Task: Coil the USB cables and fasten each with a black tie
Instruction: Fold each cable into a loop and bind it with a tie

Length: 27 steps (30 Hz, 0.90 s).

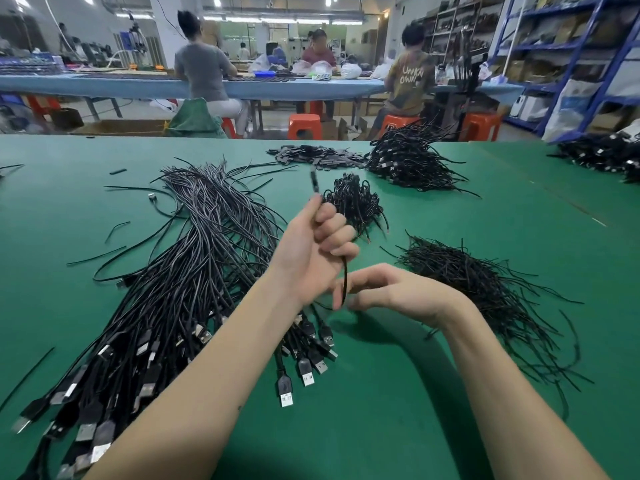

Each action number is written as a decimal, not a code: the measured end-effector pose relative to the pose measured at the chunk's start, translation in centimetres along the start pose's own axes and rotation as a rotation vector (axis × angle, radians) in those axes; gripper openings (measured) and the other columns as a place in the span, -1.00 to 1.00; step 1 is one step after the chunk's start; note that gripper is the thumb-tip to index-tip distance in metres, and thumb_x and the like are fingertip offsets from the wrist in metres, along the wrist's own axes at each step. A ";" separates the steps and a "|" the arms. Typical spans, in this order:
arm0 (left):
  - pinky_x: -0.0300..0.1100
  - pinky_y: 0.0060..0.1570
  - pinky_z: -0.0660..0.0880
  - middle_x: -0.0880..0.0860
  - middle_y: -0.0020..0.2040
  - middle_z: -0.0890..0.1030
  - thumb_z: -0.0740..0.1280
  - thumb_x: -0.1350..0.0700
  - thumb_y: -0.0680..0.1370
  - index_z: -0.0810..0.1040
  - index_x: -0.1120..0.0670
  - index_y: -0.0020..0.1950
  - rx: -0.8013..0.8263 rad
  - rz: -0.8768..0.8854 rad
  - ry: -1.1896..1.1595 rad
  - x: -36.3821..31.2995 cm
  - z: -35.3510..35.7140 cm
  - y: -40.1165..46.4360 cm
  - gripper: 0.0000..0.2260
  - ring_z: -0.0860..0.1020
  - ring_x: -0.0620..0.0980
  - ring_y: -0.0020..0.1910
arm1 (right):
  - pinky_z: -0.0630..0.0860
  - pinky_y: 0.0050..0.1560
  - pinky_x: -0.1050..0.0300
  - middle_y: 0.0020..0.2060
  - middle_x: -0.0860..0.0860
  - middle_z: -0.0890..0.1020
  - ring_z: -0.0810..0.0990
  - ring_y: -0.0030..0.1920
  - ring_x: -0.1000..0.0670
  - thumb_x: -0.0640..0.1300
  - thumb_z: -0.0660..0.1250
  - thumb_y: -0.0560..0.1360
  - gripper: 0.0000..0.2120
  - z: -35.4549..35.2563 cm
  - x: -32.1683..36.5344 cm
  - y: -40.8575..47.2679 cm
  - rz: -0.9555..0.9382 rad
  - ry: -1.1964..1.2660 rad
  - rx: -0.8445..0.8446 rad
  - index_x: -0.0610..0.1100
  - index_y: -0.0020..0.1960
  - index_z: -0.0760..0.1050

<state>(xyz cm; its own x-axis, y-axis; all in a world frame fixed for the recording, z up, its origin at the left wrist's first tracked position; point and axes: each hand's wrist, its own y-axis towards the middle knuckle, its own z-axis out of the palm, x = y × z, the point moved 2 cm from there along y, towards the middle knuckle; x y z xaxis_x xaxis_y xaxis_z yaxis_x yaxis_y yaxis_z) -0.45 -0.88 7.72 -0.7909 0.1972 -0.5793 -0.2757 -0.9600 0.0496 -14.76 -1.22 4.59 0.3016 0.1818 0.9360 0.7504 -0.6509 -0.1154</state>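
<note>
My left hand (320, 239) is raised above the green table and grips one black USB cable (344, 275); its blurred end sticks up past my fingers. The cable hangs down from that fist into my right hand (391, 289), whose fingers pinch it lower down. A large bundle of loose USB cables (180, 282) lies on the left, plugs toward me. A heap of thin black ties (485, 289) lies on the right. A small pile of coiled, tied cables (356, 200) sits just beyond my left hand.
A bigger heap of coiled cables (412, 161) and a flat pile of small black pieces (315, 155) lie at the table's far edge. More cables (602, 154) sit far right. Stray ties lie on the left. People sit at a blue bench behind.
</note>
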 end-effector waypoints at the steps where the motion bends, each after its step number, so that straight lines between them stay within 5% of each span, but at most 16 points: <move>1: -0.27 -0.44 0.04 -0.09 -0.38 0.03 0.04 -0.08 0.72 0.24 0.02 -0.32 -0.032 0.013 -0.049 -0.6 -0.3 0.0 -0.58 0.01 -0.11 -0.46 | 0.49 0.24 0.25 -0.06 0.01 0.74 0.66 0.12 0.06 -0.36 0.28 0.57 -0.86 -0.1 0.2 -0.3 -0.024 0.064 0.018 -0.22 -0.03 0.60; 4: -0.28 -0.47 0.02 -0.09 -0.38 0.02 0.03 -0.09 0.72 0.25 0.02 -0.34 -0.087 0.029 -0.123 -1.4 -1.2 -0.1 -0.56 -0.02 -0.11 -0.46 | 0.53 0.31 -0.04 -0.32 -0.11 0.65 0.66 0.01 -0.25 -0.14 0.30 0.56 -0.80 -1.0 0.9 -1.2 -0.064 0.307 0.032 -0.27 0.05 0.57; 10: -0.26 -0.49 0.04 -0.07 -0.46 0.10 0.03 -0.07 0.72 0.26 0.03 -0.35 -0.076 0.026 -0.166 -0.8 -0.9 0.2 -0.55 -0.01 -0.09 -0.48 | 0.48 0.39 -0.16 -0.53 -0.03 0.43 0.69 -0.11 -0.24 -0.05 0.25 0.58 -0.62 -1.9 0.7 -1.9 -0.135 0.441 -0.099 -0.20 0.32 0.55; 13: -0.25 -0.51 0.02 -0.07 -0.49 0.11 0.02 -0.07 0.72 0.24 0.02 -0.35 -0.107 0.038 -0.202 -1.3 -1.4 0.2 -0.55 -0.03 -0.09 -0.49 | 0.63 0.09 -0.08 -0.55 0.00 0.35 0.69 -0.23 -0.19 -0.01 0.27 0.60 -0.62 -2.0 0.7 -2.1 -0.085 0.438 -0.145 -0.10 0.37 0.52; 16: -0.24 -0.52 -0.01 -0.07 -0.48 0.11 0.02 -0.06 0.72 0.23 0.01 -0.35 -0.139 0.050 -0.182 -1.6 -1.9 0.1 -0.56 -0.04 -0.09 -0.49 | 0.64 -0.28 0.09 -0.45 0.00 0.39 0.64 -0.38 -0.08 0.00 0.29 0.57 -0.62 -2.1 0.7 -2.7 0.115 0.398 0.072 -0.06 0.36 0.52; 19: -0.24 -0.52 -0.04 -0.07 -0.49 0.12 0.03 -0.06 0.72 0.23 0.01 -0.35 -0.143 0.049 -0.128 -1.5 -1.7 0.2 -0.56 -0.03 -0.09 -0.49 | 0.63 -0.24 0.15 -0.33 -0.06 0.50 0.71 -0.13 -0.14 -0.02 0.29 0.59 -0.60 -1.6 0.3 -3.0 0.204 0.308 0.211 -0.12 0.38 0.47; 22: -0.23 -0.55 -0.04 -0.07 -0.50 0.12 0.03 -0.05 0.72 0.22 0.00 -0.36 -0.140 0.083 -0.119 -2.4 -1.9 0.0 -0.57 -0.04 -0.09 -0.50 | 0.55 0.01 0.12 -0.34 -0.02 0.54 0.68 0.03 -0.17 -0.04 0.28 0.58 -0.64 -1.6 -0.4 -3.0 0.165 0.162 0.180 -0.17 0.32 0.49; 24: -0.23 -0.56 -0.03 -0.06 -0.51 0.11 0.03 -0.04 0.72 0.21 0.00 -0.35 -0.141 0.113 -0.121 -3.3 -2.2 -0.2 -0.57 -0.04 -0.08 -0.50 | 0.55 0.06 0.04 -0.37 -0.01 0.50 0.68 -0.10 -0.14 -0.11 0.29 0.57 -0.68 -2.2 -0.9 -3.4 0.119 0.214 0.179 -0.18 0.30 0.52; 27: -0.22 -0.54 -0.05 -0.06 -0.49 0.08 0.03 -0.03 0.72 0.17 -0.01 -0.34 -0.141 0.140 -0.106 -4.0 -2.6 -0.4 -0.58 -0.05 -0.08 -0.50 | 0.59 -0.32 0.20 -0.36 0.00 0.49 0.58 -0.36 0.01 -0.18 0.34 0.56 -0.71 -3.0 -1.6 -4.1 0.082 0.458 0.148 -0.07 0.28 0.59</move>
<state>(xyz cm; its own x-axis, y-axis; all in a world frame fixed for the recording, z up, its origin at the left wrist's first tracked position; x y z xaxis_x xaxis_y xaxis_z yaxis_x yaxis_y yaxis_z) 4.23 -1.76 7.88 -0.8711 0.0726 -0.4857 -0.0857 -0.9963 0.0046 -20.11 -1.03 4.59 0.0985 -0.2299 0.9682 0.8208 -0.5313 -0.2097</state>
